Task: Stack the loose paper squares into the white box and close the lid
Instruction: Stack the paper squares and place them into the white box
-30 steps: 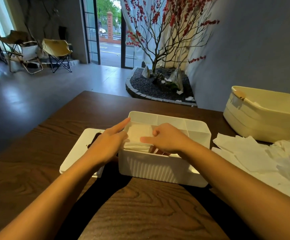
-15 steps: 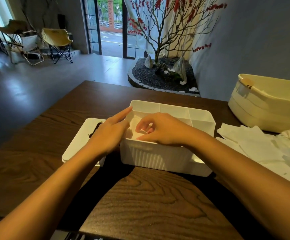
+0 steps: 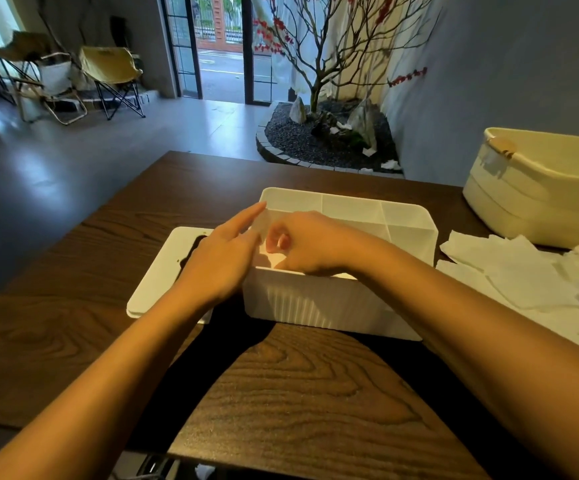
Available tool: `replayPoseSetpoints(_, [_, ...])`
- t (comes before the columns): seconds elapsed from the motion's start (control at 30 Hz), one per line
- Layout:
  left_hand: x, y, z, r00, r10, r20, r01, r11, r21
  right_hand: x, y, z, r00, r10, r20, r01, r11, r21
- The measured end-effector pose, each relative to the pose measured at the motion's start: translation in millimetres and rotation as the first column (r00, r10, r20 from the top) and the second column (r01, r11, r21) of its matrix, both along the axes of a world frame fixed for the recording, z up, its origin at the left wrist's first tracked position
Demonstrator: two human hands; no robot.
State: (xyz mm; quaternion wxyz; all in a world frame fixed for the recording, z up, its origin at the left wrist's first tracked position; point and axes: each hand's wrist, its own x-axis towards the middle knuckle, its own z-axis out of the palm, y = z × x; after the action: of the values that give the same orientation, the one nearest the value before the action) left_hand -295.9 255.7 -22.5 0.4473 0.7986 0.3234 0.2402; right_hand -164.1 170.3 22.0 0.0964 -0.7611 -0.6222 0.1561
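The white box point(image 3: 329, 306) stands open in the middle of the table, with dividers inside. My right hand point(image 3: 312, 244) reaches into its left compartment, fingers curled down on a stack of paper squares point(image 3: 276, 260) that lies low in the box and is mostly hidden by the hand. My left hand point(image 3: 220, 263) lies against the box's left wall, index finger stretched straight along the rim. The white lid point(image 3: 153, 278), which has a dark slot, lies flat on the table left of the box, partly under my left hand. Several loose paper squares point(image 3: 523, 271) lie to the right.
A cream basket point(image 3: 540, 192) stands at the table's back right, behind the loose paper. Dark wood table point(image 3: 298, 403) stretches toward me between my forearms. Beyond the table are folding chairs and a stone bed with a red-blossom tree.
My right hand has lowered the paper stack from above the rim down into the left compartment, and its fingers have curled more. My left hand has stayed at the box's left wall.
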Motion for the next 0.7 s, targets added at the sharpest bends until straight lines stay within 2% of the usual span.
replayPoseSetpoints(0.27, [0,-1,0,0.999,0.029,-0.034,-0.027,0.998,0.057,-3,-5,2,0.999,-0.02,-0.026,0.02,1.0,0.013])
replayPoseSetpoints(0.37, [1,-9,3,0.994,0.06,-0.09,-0.051,0.994,0.1,-4,-13,7,0.998,-0.059,0.025,0.058,0.996,0.067])
replayPoseSetpoints(0.47, [1,-19,10,0.981,0.134,-0.141,-0.092,0.959,0.267,-2,-22,14,0.987,-0.147,0.064,0.133,0.974,0.182])
replayPoseSetpoints(0.57, [1,-28,24,0.965,0.245,-0.097,-0.163,0.845,0.51,8,-38,23,0.969,-0.242,0.048,0.219,0.932,0.289])
replayPoseSetpoints(0.7, [15,-57,46,0.98,0.195,-0.024,-0.136,0.764,0.631,31,-73,32,0.939,-0.344,-0.018,0.33,0.885,0.327])
